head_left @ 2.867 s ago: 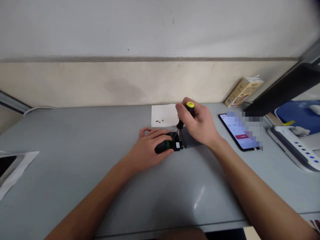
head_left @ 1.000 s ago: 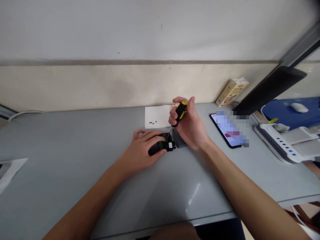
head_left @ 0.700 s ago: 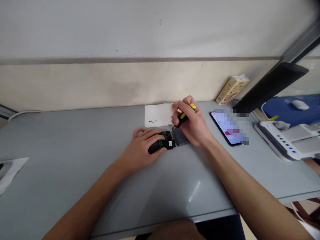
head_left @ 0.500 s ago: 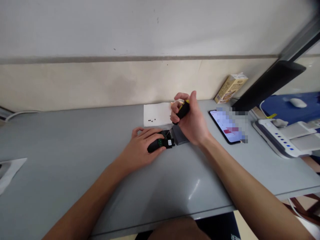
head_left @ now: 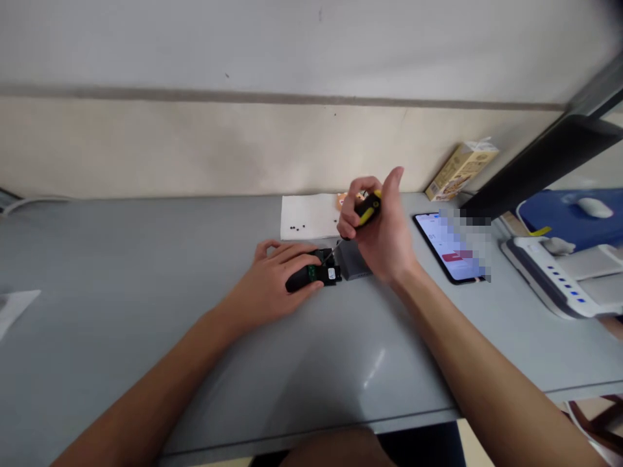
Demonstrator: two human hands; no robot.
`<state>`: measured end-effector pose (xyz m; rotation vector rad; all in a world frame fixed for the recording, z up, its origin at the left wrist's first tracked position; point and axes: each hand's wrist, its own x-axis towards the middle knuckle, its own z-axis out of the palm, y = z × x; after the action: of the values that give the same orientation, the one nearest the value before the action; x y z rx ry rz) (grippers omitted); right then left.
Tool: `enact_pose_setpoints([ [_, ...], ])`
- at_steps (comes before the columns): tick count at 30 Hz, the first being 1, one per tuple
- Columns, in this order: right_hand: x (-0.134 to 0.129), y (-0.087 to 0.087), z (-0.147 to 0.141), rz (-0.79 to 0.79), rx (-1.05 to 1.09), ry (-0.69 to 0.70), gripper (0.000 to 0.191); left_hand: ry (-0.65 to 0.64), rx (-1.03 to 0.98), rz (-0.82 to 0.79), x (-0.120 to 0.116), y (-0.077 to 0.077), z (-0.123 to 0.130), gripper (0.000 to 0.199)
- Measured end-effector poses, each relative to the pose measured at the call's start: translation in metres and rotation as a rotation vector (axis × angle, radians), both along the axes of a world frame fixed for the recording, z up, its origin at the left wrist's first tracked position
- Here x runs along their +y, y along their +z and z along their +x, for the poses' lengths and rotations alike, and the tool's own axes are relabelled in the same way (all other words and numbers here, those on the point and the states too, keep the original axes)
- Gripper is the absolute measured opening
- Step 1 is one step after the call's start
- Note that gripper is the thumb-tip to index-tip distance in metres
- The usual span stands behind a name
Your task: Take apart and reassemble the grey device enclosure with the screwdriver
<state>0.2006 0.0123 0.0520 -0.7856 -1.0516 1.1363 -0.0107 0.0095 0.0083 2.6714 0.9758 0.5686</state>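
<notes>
Since the earliest frame, my right hand (head_left: 388, 239) had turned over, its thumb now standing free, and the screwdriver (head_left: 368, 211) leaned more to the right; my left hand (head_left: 270, 277) had kept its place. At the left edge, a white sheet (head_left: 17, 309) lay on the grey table (head_left: 121, 272). Next came my left hand, which was clamped over the black device (head_left: 298, 279), with fingers along its far side and the thumb along its near side. The device lay flat on the table, and a green board (head_left: 312, 273) and a white label (head_left: 331, 273) were showing. Just behind it was a white paper (head_left: 309, 217) with small dark pieces (head_left: 298, 227). The screwdriver's thin shaft came down to the device; whether its tip was touching, I cannot tell. Beside the device's right end stood a grey block (head_left: 354, 263), partly hidden by my right hand, whose fingers were curled around the handle. Farther right were a phone (head_left: 440, 241), a carton (head_left: 462, 170) and a power strip (head_left: 545, 275).
</notes>
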Motion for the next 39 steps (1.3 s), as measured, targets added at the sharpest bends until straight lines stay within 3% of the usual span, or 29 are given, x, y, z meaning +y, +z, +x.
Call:
enact_pose_setpoints([
  [4, -0.001, 0.004, 0.001, 0.005, -0.011, 0.024, 0.045, -0.002, -0.017, -0.015, -0.001, 0.0, 0.0, 0.022],
  [13, 0.002, -0.007, -0.005, 0.041, 0.021, -0.169, 0.05, -0.004, -0.035, -0.017, -0.001, -0.001, -0.001, 0.021],
  [23, -0.003, 0.002, 0.003, -0.056, 0.171, 0.032, 0.033, -0.022, -0.022, -0.001, -0.001, 0.001, -0.002, 0.02],
  [29, -0.005, 0.0, 0.002, -0.064, 0.125, 0.047, 0.049, -0.006, -0.004, -0.027, -0.002, 0.002, -0.002, 0.022],
  [35, -0.004, 0.007, 0.005, -0.083, 0.207, 0.128, 0.037, 0.004, -0.009, -0.023, -0.002, 0.0, -0.002, 0.022],
  [39, -0.006, 0.005, 0.004, -0.088, 0.161, 0.076, 0.038, 0.003, -0.007, -0.031, -0.003, 0.002, -0.002, 0.022],
])
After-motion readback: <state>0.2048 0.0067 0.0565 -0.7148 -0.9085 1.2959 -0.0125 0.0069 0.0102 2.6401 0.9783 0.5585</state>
